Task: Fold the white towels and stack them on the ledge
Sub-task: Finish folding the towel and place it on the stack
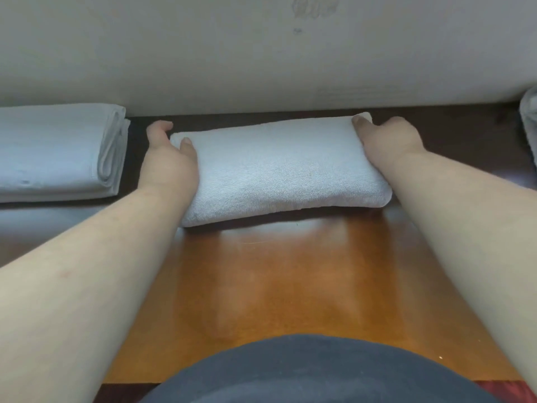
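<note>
Glossy orange-brown wooden surface [290, 286] runs to a dark ledge [453, 132] under a pale wall [232, 53]. Folded white terry towel [279, 167] lies across the ledge edge, centre. Left hand [170, 158] grips its left end, thumb on top, fingers curled behind. Right hand [386, 135] grips its right end, fingers partly hidden. Flat stack of folded white cloths [58, 152] sits left, apart. Another pale cloth [529, 120] shows at far right edge.

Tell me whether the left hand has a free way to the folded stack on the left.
Probably yes: the left hand grips the folded towel, but only bare dark ledge separates it from the folded stack.
</note>
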A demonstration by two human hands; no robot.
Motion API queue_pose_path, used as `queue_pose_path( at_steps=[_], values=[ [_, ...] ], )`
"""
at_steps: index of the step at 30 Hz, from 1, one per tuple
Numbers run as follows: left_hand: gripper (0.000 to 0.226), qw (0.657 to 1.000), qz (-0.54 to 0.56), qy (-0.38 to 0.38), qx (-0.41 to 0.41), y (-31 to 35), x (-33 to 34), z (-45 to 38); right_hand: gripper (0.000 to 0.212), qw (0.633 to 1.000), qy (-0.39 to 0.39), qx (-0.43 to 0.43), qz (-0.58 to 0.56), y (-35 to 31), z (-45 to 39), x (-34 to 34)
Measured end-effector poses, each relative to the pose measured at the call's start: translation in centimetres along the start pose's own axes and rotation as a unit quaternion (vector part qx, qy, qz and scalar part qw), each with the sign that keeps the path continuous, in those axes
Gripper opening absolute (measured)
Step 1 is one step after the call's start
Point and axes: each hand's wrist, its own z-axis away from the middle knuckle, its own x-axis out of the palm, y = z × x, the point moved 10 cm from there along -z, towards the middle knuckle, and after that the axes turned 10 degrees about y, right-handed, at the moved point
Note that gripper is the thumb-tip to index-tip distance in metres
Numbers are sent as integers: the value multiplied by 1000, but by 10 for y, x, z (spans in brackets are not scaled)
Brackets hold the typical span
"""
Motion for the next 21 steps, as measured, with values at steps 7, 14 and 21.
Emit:
queue_pose_path(
  at_steps=[7,14,21],
  values=[
    [58,924,-39,-38,379,126,13,61,47,920,105,-376,-20,-102,70,-24],
    [67,883,-264,-152,357,79,76,69,70,867,-50,-434,238,-81,100,65],
    [73,885,-289,-167,324,47,58,27,87,911,-43,-327,248,-38,58,37]
  ],
)
